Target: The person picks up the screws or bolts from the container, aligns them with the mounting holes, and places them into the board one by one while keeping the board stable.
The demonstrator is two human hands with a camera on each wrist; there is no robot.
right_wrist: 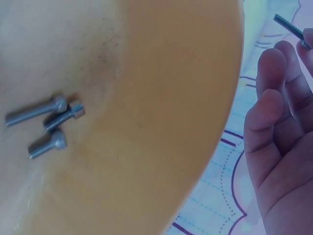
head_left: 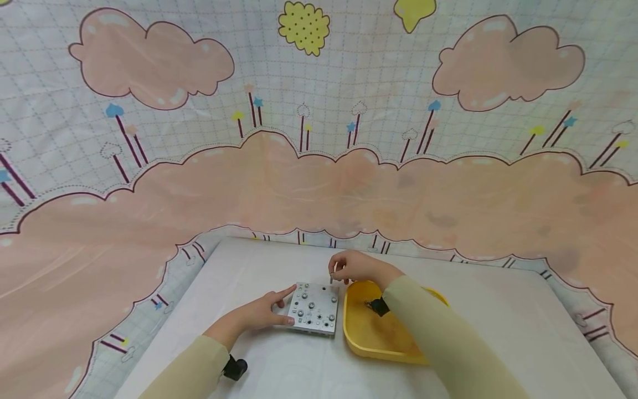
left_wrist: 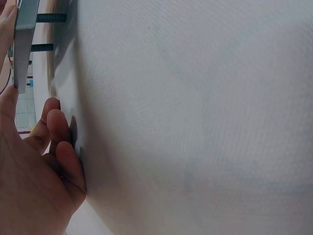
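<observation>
A square metal plate with several screw heads and holes lies on the white table. My left hand holds the plate's left edge, forefinger stretched along its far corner and thumb at the near side; the left wrist view shows the plate edge with threaded ends sticking out beneath. My right hand pinches a small screw upright over the plate's far right corner; the right wrist view shows the screw's threaded tip at the fingertips. Three more screws lie in the yellow bowl.
The yellow bowl sits right of the plate, under my right forearm. A pink-cloud patterned cloth hangs behind and around the white table. A black wrist-camera strap shows on the left sleeve.
</observation>
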